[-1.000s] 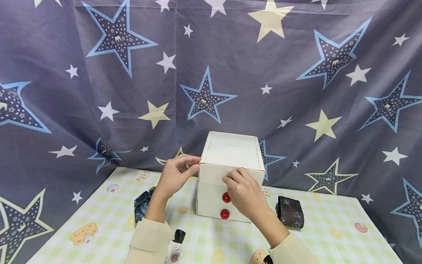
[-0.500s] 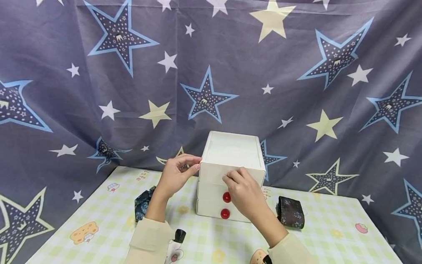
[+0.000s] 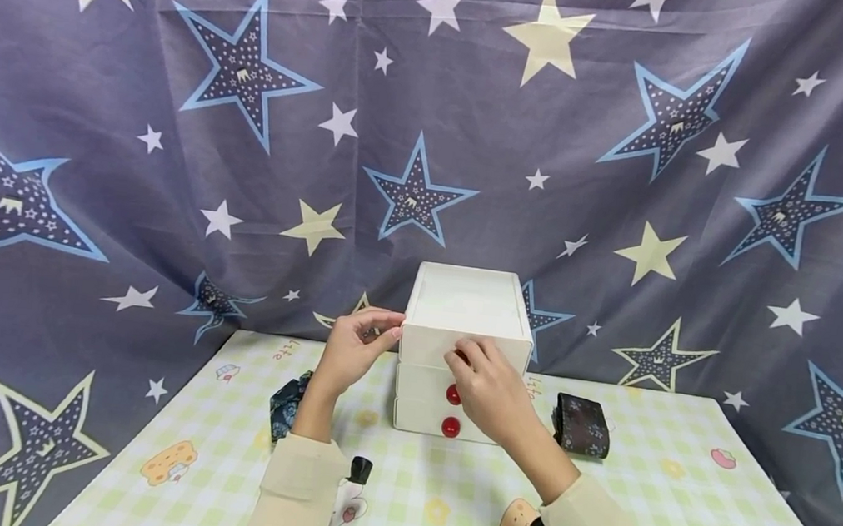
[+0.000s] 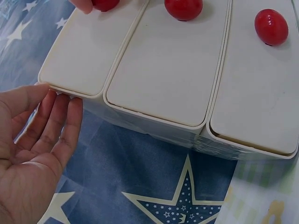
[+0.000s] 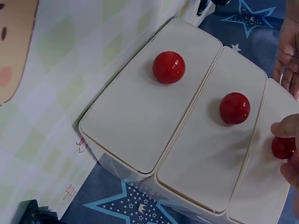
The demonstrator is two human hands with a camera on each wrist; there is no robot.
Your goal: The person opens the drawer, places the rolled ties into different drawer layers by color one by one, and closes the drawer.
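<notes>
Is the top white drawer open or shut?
Shut: the top drawer sits flush in the left wrist view; the right hand pinches its red knob.

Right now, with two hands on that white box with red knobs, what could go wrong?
The right hand pinches the glossy, round red top knob, so that grip might slip. The left hand touches just one upper corner of the white three-drawer box, so a hard pull could tip it.

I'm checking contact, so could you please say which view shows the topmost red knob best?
The right wrist view: the topmost red knob mostly shows, pinched in the right hand's grip. The left wrist view cuts it off at the top; in the head view, the grip largely hides it.
</notes>
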